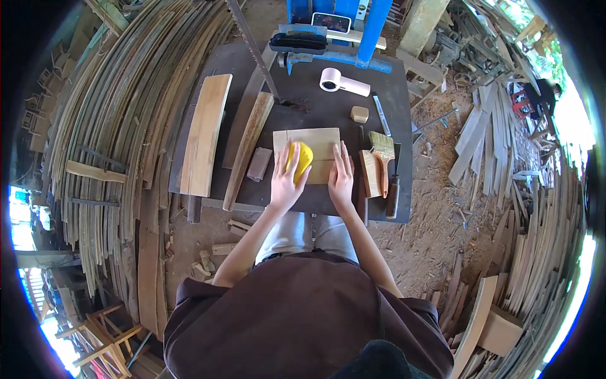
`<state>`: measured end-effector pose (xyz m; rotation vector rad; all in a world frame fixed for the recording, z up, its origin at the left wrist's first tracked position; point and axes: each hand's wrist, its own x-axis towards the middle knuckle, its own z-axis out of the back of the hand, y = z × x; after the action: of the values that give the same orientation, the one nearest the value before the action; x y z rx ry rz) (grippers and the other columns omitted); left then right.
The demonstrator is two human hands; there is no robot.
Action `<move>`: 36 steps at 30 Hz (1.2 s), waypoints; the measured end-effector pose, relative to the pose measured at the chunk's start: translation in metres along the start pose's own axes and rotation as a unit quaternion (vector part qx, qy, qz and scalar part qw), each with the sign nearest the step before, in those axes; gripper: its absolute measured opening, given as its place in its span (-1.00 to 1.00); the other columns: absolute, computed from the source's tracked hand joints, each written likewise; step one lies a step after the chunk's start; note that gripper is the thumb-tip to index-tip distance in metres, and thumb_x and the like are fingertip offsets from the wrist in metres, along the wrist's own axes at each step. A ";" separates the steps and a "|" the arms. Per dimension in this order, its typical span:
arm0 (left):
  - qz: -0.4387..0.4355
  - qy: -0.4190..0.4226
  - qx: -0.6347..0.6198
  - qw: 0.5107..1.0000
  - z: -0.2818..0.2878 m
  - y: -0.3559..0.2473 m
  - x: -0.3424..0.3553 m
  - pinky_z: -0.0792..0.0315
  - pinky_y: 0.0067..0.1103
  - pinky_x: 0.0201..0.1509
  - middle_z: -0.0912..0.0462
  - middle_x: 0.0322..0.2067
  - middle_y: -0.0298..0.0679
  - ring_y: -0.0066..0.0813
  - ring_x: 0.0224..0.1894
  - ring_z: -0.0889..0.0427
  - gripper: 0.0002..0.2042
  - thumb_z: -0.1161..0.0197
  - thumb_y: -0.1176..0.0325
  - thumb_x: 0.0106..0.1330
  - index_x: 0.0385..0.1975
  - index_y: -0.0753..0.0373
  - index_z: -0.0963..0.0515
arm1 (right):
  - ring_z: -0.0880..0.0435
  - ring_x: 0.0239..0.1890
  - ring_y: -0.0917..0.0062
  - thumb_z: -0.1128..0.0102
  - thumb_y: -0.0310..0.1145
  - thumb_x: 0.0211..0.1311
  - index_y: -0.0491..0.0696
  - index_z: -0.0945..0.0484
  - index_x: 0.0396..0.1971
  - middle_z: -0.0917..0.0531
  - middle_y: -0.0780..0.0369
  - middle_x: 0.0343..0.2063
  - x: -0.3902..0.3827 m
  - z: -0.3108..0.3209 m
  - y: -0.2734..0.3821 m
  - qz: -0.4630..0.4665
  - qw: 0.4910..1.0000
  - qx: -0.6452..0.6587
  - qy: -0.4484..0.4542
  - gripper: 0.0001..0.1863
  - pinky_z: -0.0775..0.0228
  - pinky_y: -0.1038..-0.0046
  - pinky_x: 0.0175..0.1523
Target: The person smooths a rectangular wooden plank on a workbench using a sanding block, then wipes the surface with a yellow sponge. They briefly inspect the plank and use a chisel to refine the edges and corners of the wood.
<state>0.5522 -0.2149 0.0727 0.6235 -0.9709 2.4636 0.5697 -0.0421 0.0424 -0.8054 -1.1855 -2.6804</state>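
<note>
- Resting over the yellow pad (pixel 305 158), your left hand (pixel 287 182) spreads its fingers across the top, with the thumb along the pad's right side.
- Your right hand (pixel 341 182) lies with fingers extended, nearly together, on the right edge of the pale wooden board (pixel 322 151).
- That board lies flat on the dark tabletop (pixel 319 114) in front of you, with the pad on its left half.
- Just left of the board you have a small grey-brown block (pixel 259 165), then a long wooden strip (pixel 249 151) and a wide plank (pixel 207 139).
- To your right, a flat paintbrush (pixel 382 151) lies partly over a wooden block (pixel 370 174), near a dark-handled tool (pixel 392 197).
- Beyond the board sit a small rounded wood piece (pixel 359 114) and a pale handheld fan (pixel 344 82).
</note>
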 end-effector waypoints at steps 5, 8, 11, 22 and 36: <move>0.028 -0.032 -0.016 0.999 -0.018 -0.003 0.057 -0.31 -0.16 0.33 -0.18 0.38 -0.02 0.09 0.31 -0.33 -0.31 -0.26 0.27 0.31 0.42 0.15 -0.14 | -0.22 0.42 0.20 0.07 -0.62 0.25 0.01 -0.26 0.37 -0.25 0.04 0.37 0.001 -0.005 -0.001 -0.004 1.000 -0.004 -0.002 -0.36 -0.02 0.01 0.42; 0.033 -0.025 -0.017 0.999 -0.019 -0.006 0.056 -0.32 -0.17 0.32 -0.17 0.39 -0.02 0.08 0.30 -0.35 -0.32 -0.26 0.28 0.32 0.43 0.15 -0.13 | -0.21 0.42 0.20 0.07 -0.64 0.25 0.01 -0.26 0.37 -0.25 0.03 0.38 0.001 -0.004 -0.001 -0.010 1.000 0.000 -0.003 -0.36 -0.02 0.01 0.42; 0.028 -0.027 -0.002 0.999 -0.011 -0.002 0.021 -0.29 -0.16 0.36 -0.17 0.39 0.00 0.12 0.31 -0.33 -0.32 -0.26 0.28 0.32 0.42 0.16 -0.13 | -0.26 0.39 0.16 0.08 -0.61 0.28 -0.02 -0.27 0.36 -0.27 0.02 0.36 0.002 -0.003 0.001 -0.006 1.000 -0.014 -0.001 -0.39 -0.05 0.06 0.41; 0.011 -0.011 -0.025 1.000 -0.001 0.003 0.009 -0.34 -0.21 0.32 -0.15 0.39 0.05 0.12 0.36 -0.26 -0.31 -0.29 0.32 0.30 0.42 0.17 -0.15 | -0.26 0.40 0.17 0.04 -0.59 0.26 0.00 -0.25 0.38 -0.26 0.02 0.37 0.001 -0.001 0.002 -0.005 1.000 0.000 -0.004 -0.36 -0.05 0.05 0.41; 0.051 -0.007 -0.035 0.998 0.004 -0.004 -0.022 -0.33 -0.22 0.32 -0.11 0.40 0.08 0.19 0.34 -0.27 -0.27 -0.30 0.34 0.29 0.43 0.21 -0.09 | -0.25 0.40 0.18 0.04 -0.57 0.28 0.00 -0.25 0.37 -0.25 0.02 0.37 -0.001 -0.002 -0.003 -0.003 1.000 0.006 -0.004 -0.38 -0.06 0.05 0.40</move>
<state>0.5732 -0.2198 0.0648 0.5825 -1.1162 2.5035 0.5685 -0.0416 0.0388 -0.8133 -1.2082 -2.6745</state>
